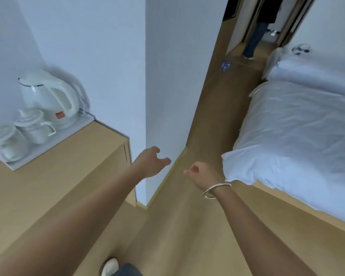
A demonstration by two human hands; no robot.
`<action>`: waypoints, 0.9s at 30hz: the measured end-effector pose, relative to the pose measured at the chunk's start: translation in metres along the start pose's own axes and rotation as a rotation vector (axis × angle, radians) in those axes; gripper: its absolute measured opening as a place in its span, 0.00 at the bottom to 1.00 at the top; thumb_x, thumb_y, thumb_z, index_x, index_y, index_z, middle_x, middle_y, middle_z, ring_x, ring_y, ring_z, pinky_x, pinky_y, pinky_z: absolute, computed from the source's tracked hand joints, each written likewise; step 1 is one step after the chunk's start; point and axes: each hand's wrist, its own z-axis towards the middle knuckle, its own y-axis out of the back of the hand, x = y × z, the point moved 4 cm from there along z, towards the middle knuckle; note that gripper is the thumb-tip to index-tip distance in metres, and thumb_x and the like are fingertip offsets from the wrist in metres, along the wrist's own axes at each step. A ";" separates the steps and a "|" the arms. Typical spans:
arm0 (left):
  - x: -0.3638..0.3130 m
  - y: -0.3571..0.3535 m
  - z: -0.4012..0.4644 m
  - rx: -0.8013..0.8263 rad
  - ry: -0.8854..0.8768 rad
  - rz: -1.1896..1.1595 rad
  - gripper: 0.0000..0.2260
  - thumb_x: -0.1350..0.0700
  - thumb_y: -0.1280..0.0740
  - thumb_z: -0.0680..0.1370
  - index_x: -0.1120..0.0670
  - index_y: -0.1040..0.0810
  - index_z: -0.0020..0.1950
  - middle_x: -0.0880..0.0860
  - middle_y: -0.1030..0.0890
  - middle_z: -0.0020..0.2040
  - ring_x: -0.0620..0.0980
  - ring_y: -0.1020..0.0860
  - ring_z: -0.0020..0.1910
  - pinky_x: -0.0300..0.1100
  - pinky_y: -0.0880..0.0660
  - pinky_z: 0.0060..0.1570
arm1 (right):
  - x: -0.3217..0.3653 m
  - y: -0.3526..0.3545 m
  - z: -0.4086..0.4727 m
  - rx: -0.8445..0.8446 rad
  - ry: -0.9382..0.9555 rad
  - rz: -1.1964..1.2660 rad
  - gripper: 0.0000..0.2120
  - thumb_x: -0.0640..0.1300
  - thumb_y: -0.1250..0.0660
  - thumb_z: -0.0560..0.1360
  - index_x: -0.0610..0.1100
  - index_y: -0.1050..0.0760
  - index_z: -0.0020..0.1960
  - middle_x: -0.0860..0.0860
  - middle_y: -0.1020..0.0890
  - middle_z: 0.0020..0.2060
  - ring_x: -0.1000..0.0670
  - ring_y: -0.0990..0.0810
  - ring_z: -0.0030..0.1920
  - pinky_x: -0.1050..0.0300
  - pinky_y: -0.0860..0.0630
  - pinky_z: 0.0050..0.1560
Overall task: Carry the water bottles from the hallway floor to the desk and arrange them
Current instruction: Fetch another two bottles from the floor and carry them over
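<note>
Both bare forearms reach forward over tan wood floor (187, 236), a white shoe (110, 266) visible below them. Left hand (150, 162) grip loosely spread, fingers curled, holding nothing; right hand (202, 174) grip curled half-closed, also empty, with a metal bangle (217, 189) on its wrist. Left of the left grip, a wooden desk (48, 186) carries a white tray (48, 150) with a white kettle (48, 100) and lidded cups (33, 126). Just beyond both grips stands a white wall corner (167, 76). Right of the right grip, a bed (297, 136) with white bedding. Far ahead of the grips, water bottles (225, 65) sit on the hallway floor, blurred, with another person's legs (252, 42) near them in a doorway.
</note>
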 end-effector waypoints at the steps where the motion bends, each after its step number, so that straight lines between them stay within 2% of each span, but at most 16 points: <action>1: -0.012 -0.008 0.008 0.026 -0.027 0.012 0.30 0.42 0.35 0.74 0.53 0.37 0.72 0.53 0.31 0.69 0.53 0.29 0.64 0.40 0.35 0.52 | -0.011 0.009 0.001 -0.015 -0.018 -0.008 0.14 0.52 0.36 0.74 0.42 0.25 0.50 0.45 0.20 0.47 0.47 0.22 0.45 0.61 0.31 0.37; 4: -0.043 -0.027 0.036 0.080 -0.089 0.063 0.30 0.42 0.35 0.73 0.53 0.36 0.71 0.53 0.31 0.70 0.53 0.29 0.65 0.40 0.34 0.54 | -0.037 0.030 0.013 -0.060 -0.076 0.020 0.13 0.54 0.36 0.73 0.45 0.26 0.49 0.49 0.20 0.45 0.49 0.22 0.46 0.57 0.28 0.44; 8: -0.072 -0.038 0.082 0.123 -0.133 0.130 0.29 0.42 0.36 0.74 0.53 0.36 0.71 0.52 0.32 0.70 0.52 0.31 0.67 0.39 0.36 0.55 | -0.051 0.058 0.044 -0.118 -0.130 0.048 0.13 0.54 0.36 0.74 0.45 0.26 0.50 0.50 0.22 0.46 0.50 0.23 0.44 0.60 0.29 0.40; 10: -0.085 -0.040 0.109 0.151 -0.165 0.162 0.29 0.42 0.36 0.74 0.53 0.36 0.71 0.52 0.33 0.71 0.52 0.32 0.68 0.41 0.35 0.58 | -0.051 0.071 0.065 -0.138 -0.154 0.067 0.13 0.54 0.36 0.74 0.44 0.26 0.49 0.49 0.21 0.46 0.49 0.22 0.46 0.57 0.27 0.44; 12: -0.098 -0.040 0.136 0.185 -0.198 0.186 0.28 0.42 0.37 0.75 0.54 0.35 0.71 0.52 0.33 0.71 0.52 0.32 0.67 0.41 0.36 0.57 | -0.047 0.084 0.089 -0.161 -0.169 0.075 0.13 0.54 0.37 0.74 0.44 0.26 0.49 0.49 0.21 0.46 0.48 0.22 0.48 0.54 0.25 0.48; 14: -0.112 -0.037 0.164 0.218 -0.212 0.196 0.24 0.44 0.37 0.75 0.53 0.32 0.68 0.50 0.29 0.65 0.48 0.30 0.59 0.40 0.36 0.51 | -0.042 0.098 0.113 -0.196 -0.187 0.087 0.13 0.54 0.37 0.74 0.44 0.26 0.48 0.49 0.21 0.46 0.48 0.22 0.48 0.54 0.25 0.49; 15: -0.118 -0.036 0.178 0.231 -0.224 0.204 0.20 0.44 0.37 0.75 0.52 0.29 0.63 0.48 0.27 0.58 0.45 0.30 0.53 0.39 0.36 0.48 | -0.039 0.105 0.124 -0.216 -0.194 0.099 0.13 0.54 0.37 0.74 0.44 0.26 0.48 0.49 0.21 0.46 0.48 0.22 0.48 0.55 0.26 0.48; 17: -0.129 -0.034 0.207 0.247 -0.244 0.235 0.08 0.45 0.37 0.75 0.48 0.29 0.48 0.43 0.32 0.44 0.41 0.33 0.41 0.37 0.36 0.40 | -0.036 0.115 0.146 -0.246 -0.211 0.120 0.12 0.53 0.37 0.74 0.44 0.26 0.47 0.49 0.21 0.45 0.48 0.22 0.48 0.56 0.26 0.47; 18: -0.135 -0.034 0.220 0.261 -0.253 0.242 0.08 0.45 0.37 0.75 0.48 0.29 0.47 0.43 0.34 0.43 0.41 0.34 0.40 0.37 0.37 0.39 | -0.035 0.119 0.156 -0.254 -0.226 0.127 0.12 0.53 0.37 0.74 0.44 0.26 0.46 0.49 0.21 0.45 0.48 0.22 0.47 0.56 0.26 0.47; 20: -0.146 -0.035 0.244 0.302 -0.282 0.247 0.18 0.45 0.37 0.75 0.52 0.29 0.61 0.46 0.31 0.50 0.45 0.32 0.47 0.40 0.36 0.45 | -0.036 0.124 0.174 -0.270 -0.256 0.151 0.11 0.52 0.36 0.74 0.44 0.27 0.45 0.50 0.23 0.42 0.49 0.23 0.45 0.55 0.26 0.48; 22: -0.153 -0.037 0.264 0.322 -0.277 0.251 0.24 0.44 0.38 0.76 0.54 0.33 0.68 0.51 0.28 0.60 0.48 0.30 0.55 0.40 0.36 0.50 | -0.040 0.128 0.189 -0.289 -0.291 0.165 0.10 0.52 0.36 0.74 0.44 0.27 0.44 0.52 0.25 0.39 0.49 0.24 0.44 0.55 0.27 0.48; 24: -0.156 -0.040 0.280 0.350 -0.255 0.222 0.26 0.44 0.37 0.75 0.54 0.34 0.69 0.51 0.30 0.67 0.50 0.30 0.63 0.41 0.36 0.52 | -0.044 0.130 0.202 -0.294 -0.323 0.161 0.09 0.51 0.36 0.74 0.45 0.28 0.45 0.52 0.25 0.40 0.50 0.24 0.44 0.56 0.28 0.48; 27: -0.161 -0.046 0.300 0.398 -0.236 0.192 0.24 0.44 0.36 0.75 0.54 0.32 0.67 0.51 0.29 0.65 0.51 0.30 0.62 0.42 0.34 0.52 | -0.051 0.134 0.220 -0.292 -0.353 0.164 0.11 0.51 0.36 0.74 0.45 0.26 0.50 0.51 0.23 0.45 0.49 0.24 0.47 0.57 0.30 0.49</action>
